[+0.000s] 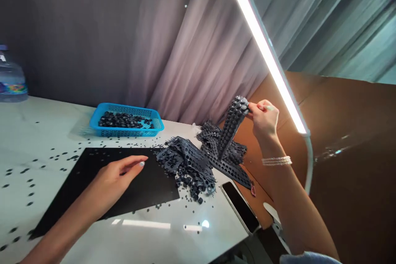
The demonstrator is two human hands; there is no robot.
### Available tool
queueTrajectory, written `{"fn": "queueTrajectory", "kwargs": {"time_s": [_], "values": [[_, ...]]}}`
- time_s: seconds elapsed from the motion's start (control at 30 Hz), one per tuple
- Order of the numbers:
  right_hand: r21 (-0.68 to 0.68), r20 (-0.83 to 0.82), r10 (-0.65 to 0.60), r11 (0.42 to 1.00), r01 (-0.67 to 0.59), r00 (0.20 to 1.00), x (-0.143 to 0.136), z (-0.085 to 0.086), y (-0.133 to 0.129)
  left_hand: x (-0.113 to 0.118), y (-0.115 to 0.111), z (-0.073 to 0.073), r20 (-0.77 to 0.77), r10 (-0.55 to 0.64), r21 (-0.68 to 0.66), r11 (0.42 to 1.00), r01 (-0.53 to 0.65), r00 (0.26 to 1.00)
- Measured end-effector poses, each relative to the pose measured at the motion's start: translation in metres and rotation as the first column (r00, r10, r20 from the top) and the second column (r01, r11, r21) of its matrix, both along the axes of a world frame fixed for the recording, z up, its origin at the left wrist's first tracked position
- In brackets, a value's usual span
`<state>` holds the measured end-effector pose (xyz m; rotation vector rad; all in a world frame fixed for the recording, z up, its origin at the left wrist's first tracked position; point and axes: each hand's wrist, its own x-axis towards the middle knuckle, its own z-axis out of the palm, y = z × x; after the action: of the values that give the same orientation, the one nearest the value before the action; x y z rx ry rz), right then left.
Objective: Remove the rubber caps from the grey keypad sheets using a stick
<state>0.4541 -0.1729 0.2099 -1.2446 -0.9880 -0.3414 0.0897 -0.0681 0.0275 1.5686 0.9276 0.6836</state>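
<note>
My right hand (pixel 266 117) is raised, thumb and fingers pinched on the top end of a dark grey strip (pixel 232 126). My left hand (pixel 119 175) is above the black mat (pixel 148 189), its thumb and forefinger bent toward each other with a narrow gap between the tips.

The strip stands steeply tilted near the table's right edge, covered in rows of round bumps, its upper end curled over. Its lower end comes down among a heap of similar strips (pixel 238 152); I cannot tell whether it is joined to them. Just left of that heap lies a pile of hole-punched sheets (pixel 185 154), with loose dark bits around its front.

Counting, I have one strip in my grip, one mat, one blue basket (pixel 126 133) with a layer of small black pieces (pixel 120 119) inside, one phone (pixel 240 207) near the white table's (pixel 55 123) edge, one lit lamp (pixel 266 49) and one bottle (pixel 12 80) at far left. The pieces and the black dots scattered over the table are too many to count.
</note>
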Motion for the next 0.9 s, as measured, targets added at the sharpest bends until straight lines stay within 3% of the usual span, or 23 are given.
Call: {"fn": "queueTrajectory", "kwargs": {"time_s": [0.07, 0.17, 0.23, 0.3, 0.37, 0.43, 0.5, 0.53, 0.6, 0.63, 0.73, 0.8, 0.9], "values": [[-0.021, -0.102, 0.203, 0.978, -0.206, 0.974, -0.047, 0.006, 0.019, -0.003, -0.007, -0.011, 0.175, 0.002, -0.31, 0.949, 0.054, 0.985], [-0.02, -0.271, 0.433, 0.891, -0.454, 0.86, -0.117, -0.002, 0.047, -0.007, -0.017, -0.022, 0.318, 0.13, -0.701, 0.699, 0.14, 0.939], [0.028, -0.329, 0.52, 0.84, -0.543, 0.788, -0.154, -0.02, 0.062, -0.013, -0.018, -0.026, 0.34, 0.213, -0.806, 0.568, 0.167, 0.916], [0.065, -0.388, 0.56, 0.809, -0.585, 0.732, -0.179, -0.048, 0.072, -0.024, -0.014, -0.029, 0.38, 0.295, -0.825, 0.536, 0.177, 0.877], [0.079, -0.478, 0.526, 0.823, -0.562, 0.703, -0.192, -0.083, 0.077, -0.042, -0.006, -0.034, 0.404, 0.402, -0.808, 0.578, 0.115, 0.822], [0.014, -0.538, 0.435, 0.861, -0.508, 0.722, -0.197, -0.125, 0.077, -0.065, 0.003, -0.04, 0.369, 0.512, -0.737, 0.669, -0.091, 0.776], [-0.106, -0.584, 0.324, 0.878, -0.466, 0.744, -0.197, -0.169, 0.071, -0.086, 0.011, -0.049, 0.267, 0.534, -0.527, 0.778, -0.342, 0.802], [-0.143, -0.604, 0.3, 0.87, -0.471, 0.739, -0.196, -0.19, 0.067, -0.096, 0.014, -0.053, 0.179, 0.493, -0.377, 0.834, -0.403, 0.851], [-0.251, -0.634, 0.242, 0.834, -0.491, 0.734, -0.192, -0.225, 0.057, -0.11, 0.018, -0.061, -0.053, 0.391, -0.104, 0.913, -0.395, 0.919], [-0.28, -0.643, 0.227, 0.819, -0.501, 0.731, -0.189, -0.238, 0.051, -0.114, 0.02, -0.064, -0.167, 0.362, -0.004, 0.93, -0.368, 0.917], [-0.308, -0.642, 0.187, 0.825, -0.473, 0.744, -0.177, -0.253, 0.037, -0.12, 0.025, -0.068, -0.357, 0.367, 0.155, 0.93, -0.333, 0.859], [-0.332, -0.612, 0.167, 0.833, -0.443, 0.773, -0.169, -0.248, 0.029, -0.124, 0.029, -0.069, -0.404, 0.385, 0.196, 0.923, -0.332, 0.83], [-0.443, -0.524, 0.19, 0.772, -0.456, 0.83, -0.166, -0.23, 0.022, -0.134, 0.037, -0.068, -0.494, 0.452, 0.347, 0.886, -0.308, 0.743]]}}
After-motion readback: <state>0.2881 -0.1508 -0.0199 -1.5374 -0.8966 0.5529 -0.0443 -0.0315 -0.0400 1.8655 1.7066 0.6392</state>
